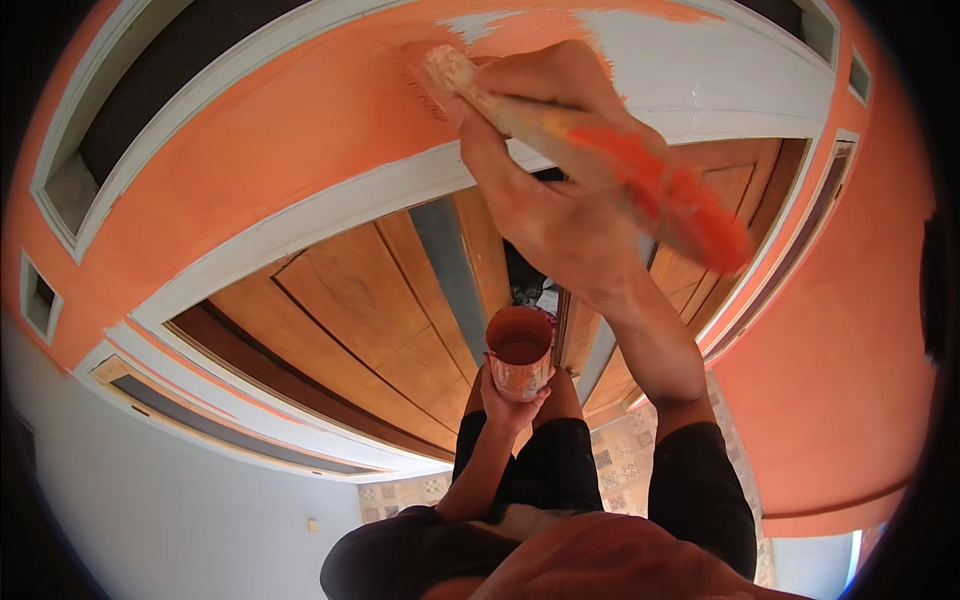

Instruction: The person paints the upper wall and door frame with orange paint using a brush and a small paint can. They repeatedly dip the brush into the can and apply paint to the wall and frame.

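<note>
My right hand is raised to the wall and grips a paintbrush, its thick handle smeared with red and orange paint. The brush's head rests against the wall band above the door frame, where fresh orange paint meets an unpainted white patch. My fingers partly hide the bristles. Lower down, in front of my legs, my left hand holds a paint-streaked cup upright from below. Reddish-orange paint shows inside the cup.
Below the band is a white door frame with wooden double doors, parted at the middle. Dark vent openings sit above. An orange wall stands at right, a pale wall at left. Patterned tiles cover the floor.
</note>
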A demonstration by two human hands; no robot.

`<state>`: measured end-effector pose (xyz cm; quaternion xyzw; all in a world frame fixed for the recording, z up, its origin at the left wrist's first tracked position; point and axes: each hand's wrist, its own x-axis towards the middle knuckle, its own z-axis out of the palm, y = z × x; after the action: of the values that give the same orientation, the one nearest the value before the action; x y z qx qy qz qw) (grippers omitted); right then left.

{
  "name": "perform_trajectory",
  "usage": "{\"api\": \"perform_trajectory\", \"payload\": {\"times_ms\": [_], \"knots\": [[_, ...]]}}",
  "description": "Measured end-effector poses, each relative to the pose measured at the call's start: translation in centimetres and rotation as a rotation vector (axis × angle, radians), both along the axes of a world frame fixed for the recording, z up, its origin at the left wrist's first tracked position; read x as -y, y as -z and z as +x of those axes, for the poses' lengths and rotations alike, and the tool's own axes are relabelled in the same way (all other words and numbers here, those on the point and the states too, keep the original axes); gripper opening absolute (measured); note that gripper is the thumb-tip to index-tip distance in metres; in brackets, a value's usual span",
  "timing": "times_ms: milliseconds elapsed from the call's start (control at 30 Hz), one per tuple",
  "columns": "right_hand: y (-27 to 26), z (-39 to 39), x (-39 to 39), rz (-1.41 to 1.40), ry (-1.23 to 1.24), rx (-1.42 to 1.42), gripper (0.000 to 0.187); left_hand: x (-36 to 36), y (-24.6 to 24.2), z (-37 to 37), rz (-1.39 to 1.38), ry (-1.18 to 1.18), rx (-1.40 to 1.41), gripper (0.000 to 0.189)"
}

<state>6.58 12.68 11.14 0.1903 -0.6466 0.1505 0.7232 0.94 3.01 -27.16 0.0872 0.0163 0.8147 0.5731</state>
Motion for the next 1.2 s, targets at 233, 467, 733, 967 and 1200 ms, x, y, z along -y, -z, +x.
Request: {"api": "perform_trajectory", "payload": {"times_ms": [233, 467, 733, 967, 1200], "knots": [[-0.8, 3.7, -5.3, -0.367, 0.08, -0.155, 0.019, -0.2, -0.2, -0.5, 0.002, 0.005, 0.023, 0.07], [-0.9, 1.3, -1.7, -0.07, 0.551, -0.051, 0.015, 0.7, 0.3, -0.7, -0.018, -0.003, 0.045, 0.069], [-2.2, 0.5, -1.0, -0.16, -0.05, 0.001, 0.018, 1.5, -0.2, -1.3, -0.031, -0.036, 0.063, 0.071], [-3.1, 3.3, -3.2, -0.266, 0.31, -0.175, 0.015, 2.1, -0.3, -1.9, 0.003, -0.039, 0.035, 0.07], [-2.5, -1.4, 3.6, 0.144, 0.477, 0.032, 0.026, 2.2, -0.5, -1.8, 0.01, -0.029, 0.019, 0.07]]}}
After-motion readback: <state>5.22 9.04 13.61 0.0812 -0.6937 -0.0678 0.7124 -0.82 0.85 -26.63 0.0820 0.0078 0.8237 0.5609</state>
